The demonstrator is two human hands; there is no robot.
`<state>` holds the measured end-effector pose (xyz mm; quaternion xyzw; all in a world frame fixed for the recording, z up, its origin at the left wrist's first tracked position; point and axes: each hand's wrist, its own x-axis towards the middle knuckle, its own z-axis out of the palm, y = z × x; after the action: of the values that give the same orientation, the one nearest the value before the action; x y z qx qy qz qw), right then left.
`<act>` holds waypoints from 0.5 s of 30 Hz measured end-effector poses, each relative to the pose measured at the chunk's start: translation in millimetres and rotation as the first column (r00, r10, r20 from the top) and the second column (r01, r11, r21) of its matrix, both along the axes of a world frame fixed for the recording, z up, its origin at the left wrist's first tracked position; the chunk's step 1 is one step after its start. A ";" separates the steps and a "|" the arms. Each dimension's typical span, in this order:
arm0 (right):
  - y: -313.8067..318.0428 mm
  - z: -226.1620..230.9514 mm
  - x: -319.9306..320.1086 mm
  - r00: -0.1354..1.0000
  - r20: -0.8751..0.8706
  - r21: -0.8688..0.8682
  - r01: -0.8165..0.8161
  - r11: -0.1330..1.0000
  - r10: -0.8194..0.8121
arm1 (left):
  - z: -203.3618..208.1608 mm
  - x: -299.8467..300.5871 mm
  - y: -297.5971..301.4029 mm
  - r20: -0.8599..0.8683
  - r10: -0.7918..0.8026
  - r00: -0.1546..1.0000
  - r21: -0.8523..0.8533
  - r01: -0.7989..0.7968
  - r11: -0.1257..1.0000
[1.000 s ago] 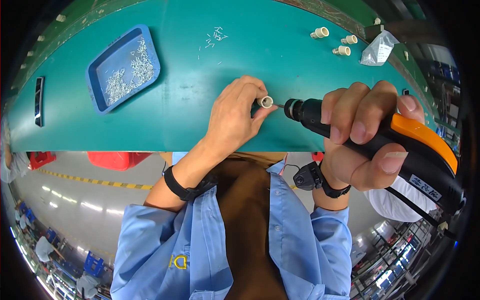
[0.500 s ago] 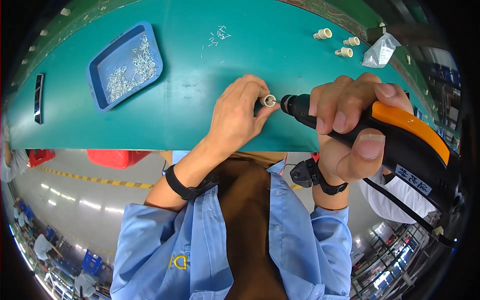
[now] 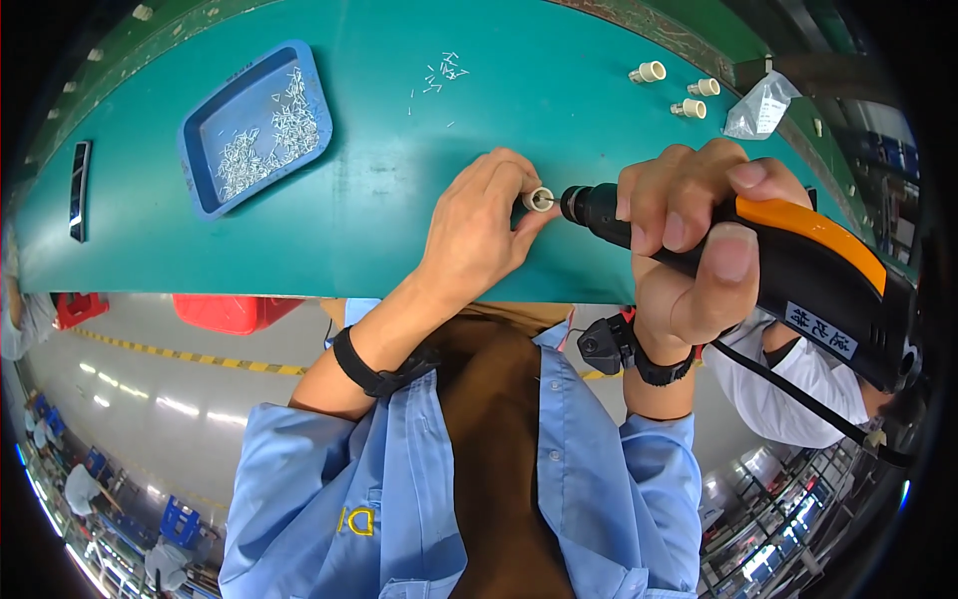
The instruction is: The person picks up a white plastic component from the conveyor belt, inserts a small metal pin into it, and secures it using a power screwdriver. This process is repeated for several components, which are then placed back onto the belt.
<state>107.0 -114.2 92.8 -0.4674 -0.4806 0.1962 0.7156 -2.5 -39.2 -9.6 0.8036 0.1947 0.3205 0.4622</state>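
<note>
My left hand (image 3: 479, 220) pinches a small cream cylindrical socket (image 3: 540, 199) just above the green table, its open end turned to the right. In my right hand (image 3: 699, 235) is a black and orange electric screwdriver (image 3: 813, 250), held nearly level and pointing left. The thin bit of the screwdriver reaches into the socket's opening; its very tip is hidden inside. My right fingers wrap over the top of the tool, with the thumb along the near side. A black cord (image 3: 788, 391) runs from the tool's rear area.
A blue tray (image 3: 190, 160) of small silvery screws or pins stands at the left. Several loose ones (image 3: 445, 70) lie at the back middle. Three more cream sockets (image 3: 689, 108) and a clear plastic bag (image 3: 760, 106) are at the far right. A dark flat object (image 3: 79, 192) lies far left.
The screwdriver's rear end has swung slightly down and left, and my right thumb has shifted up. The bit stays at the socket; my left hand keeps its hold.
</note>
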 end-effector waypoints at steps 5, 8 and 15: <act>6.1 -0.6 -5.1 0.998 0.053 -0.022 0.040 0.999 -0.039 | 2.5 -1.3 2.6 -0.023 -0.004 1.000 0.017 0.005 1.000; 8.8 -4.2 -4.7 0.992 0.077 -0.036 0.101 0.994 -0.098 | 3.8 -0.1 4.4 -0.036 -0.008 0.999 0.009 0.008 1.000; -1.1 -0.9 3.7 0.948 0.240 -0.083 0.236 0.968 -0.210 | 4.1 -0.6 5.3 0.003 0.017 1.000 0.055 -0.017 0.998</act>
<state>110.7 -115.3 91.9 -0.5774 -0.4924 0.0851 0.6457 -3.1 -33.9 -5.5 0.8138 0.1922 0.3308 0.4375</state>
